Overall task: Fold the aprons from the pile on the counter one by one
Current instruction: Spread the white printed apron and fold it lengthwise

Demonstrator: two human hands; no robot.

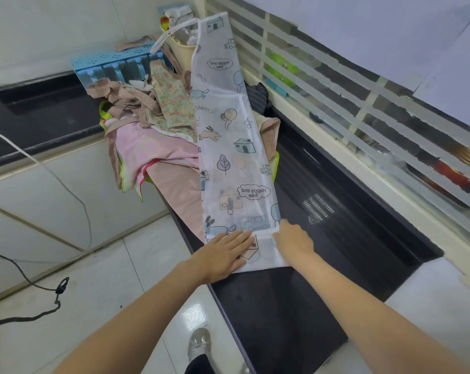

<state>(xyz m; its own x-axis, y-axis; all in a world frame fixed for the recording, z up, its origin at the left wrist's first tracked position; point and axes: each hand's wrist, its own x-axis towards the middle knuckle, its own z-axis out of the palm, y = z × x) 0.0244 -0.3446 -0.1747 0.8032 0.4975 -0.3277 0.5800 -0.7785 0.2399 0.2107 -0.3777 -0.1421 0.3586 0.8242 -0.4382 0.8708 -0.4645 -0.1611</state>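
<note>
The white printed apron (228,147) lies as a long narrow strip on the black bench (282,306). Left hand (225,255) presses it flat, fingers spread; right hand (293,242) rests at its edge. Cross folds remain, and the pile of aprons (153,117) waits.

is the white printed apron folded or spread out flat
Folded lengthwise: the white printed apron lies as a narrow strip, its print showing mirrored through the cloth.

Against the back wall, a blue perforated rack (112,63) beside a cream tub (181,56) stuffed with packets (labels too blurred to read). Down on the pale floor tiles (99,287), a white cable (66,184), a black cord (26,279), one silver shoe (199,344).
</note>
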